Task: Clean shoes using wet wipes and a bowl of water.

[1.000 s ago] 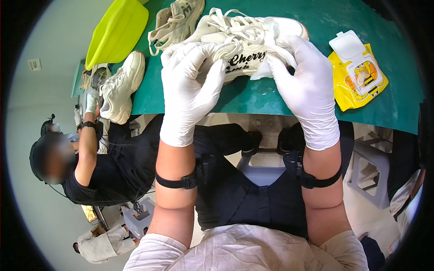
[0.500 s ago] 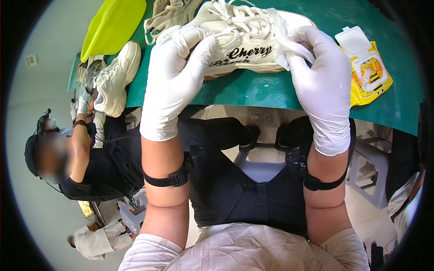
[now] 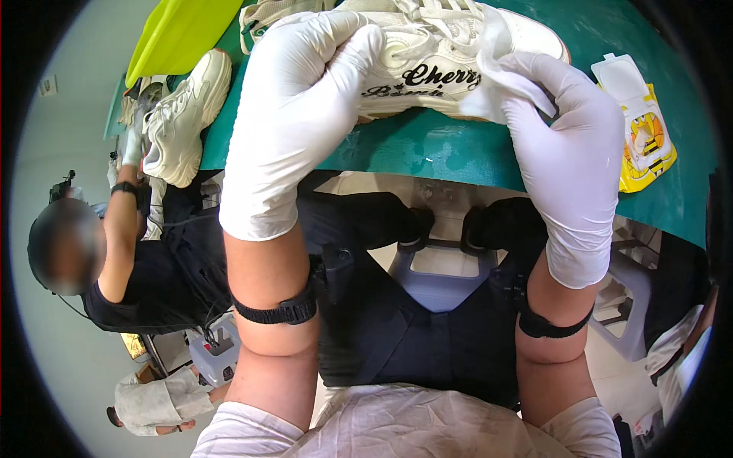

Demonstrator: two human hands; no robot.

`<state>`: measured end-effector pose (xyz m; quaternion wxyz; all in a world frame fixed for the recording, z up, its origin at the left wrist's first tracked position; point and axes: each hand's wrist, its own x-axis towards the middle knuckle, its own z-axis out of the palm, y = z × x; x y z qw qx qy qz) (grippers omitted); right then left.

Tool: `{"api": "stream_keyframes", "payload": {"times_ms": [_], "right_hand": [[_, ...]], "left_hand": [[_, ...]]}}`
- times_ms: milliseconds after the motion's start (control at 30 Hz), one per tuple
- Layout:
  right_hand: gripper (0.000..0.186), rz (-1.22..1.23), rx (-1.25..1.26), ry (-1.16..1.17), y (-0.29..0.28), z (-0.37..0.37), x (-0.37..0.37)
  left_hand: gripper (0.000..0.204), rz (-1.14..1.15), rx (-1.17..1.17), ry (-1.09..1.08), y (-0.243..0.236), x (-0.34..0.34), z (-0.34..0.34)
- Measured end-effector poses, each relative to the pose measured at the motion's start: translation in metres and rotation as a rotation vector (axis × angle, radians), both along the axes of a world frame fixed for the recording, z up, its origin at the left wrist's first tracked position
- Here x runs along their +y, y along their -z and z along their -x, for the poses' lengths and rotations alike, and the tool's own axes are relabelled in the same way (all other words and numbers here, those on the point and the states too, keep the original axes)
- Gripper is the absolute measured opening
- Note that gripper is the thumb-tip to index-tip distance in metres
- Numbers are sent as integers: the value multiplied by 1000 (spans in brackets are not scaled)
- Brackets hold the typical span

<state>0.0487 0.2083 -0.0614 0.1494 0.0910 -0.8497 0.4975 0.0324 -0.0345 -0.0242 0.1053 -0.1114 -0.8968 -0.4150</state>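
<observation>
White-gloved, my left hand [image 3: 305,99] grips the pale sneaker [image 3: 427,61] at the counter's [image 3: 458,153] near edge while my right hand [image 3: 565,137] pinches a wipe [image 3: 496,84] on its side, so I judge cleaning midway, the wiping unfinished.

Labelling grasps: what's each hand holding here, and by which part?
Left hand grips the white sneaker around its heel end. Right hand pinches a white wipe against the shoe's side.
</observation>
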Motion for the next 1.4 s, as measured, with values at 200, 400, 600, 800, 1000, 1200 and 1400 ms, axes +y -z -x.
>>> {"api": "stream_keyframes", "payload": {"times_ms": [200, 400, 600, 800, 1000, 1200, 1400], "right_hand": [[24, 126, -54, -36, -1, 7, 22], [27, -87, 57, 20, 0, 7, 23], [15, -174, 174, -185, 6, -8, -28], [18, 13, -41, -273, -7, -4, -24], [17, 242, -44, 35, -14, 7, 18], [23, 9, 41, 144, 11, 13, 10], [12, 97, 179, -79, 20, -3, -47]], "left_hand": [[26, 43, 61, -13, 0, 1, -3], [23, 45, 83, 32, 1, 9, -4], [22, 142, 145, 73, 1, 7, -3], [21, 96, 349, 54, 9, 1, -3], [69, -296, 514, -144, 49, -10, 1], [103, -389, 217, -23, 74, -14, -3], [103, -270, 257, -34, 77, -15, -1]]}}
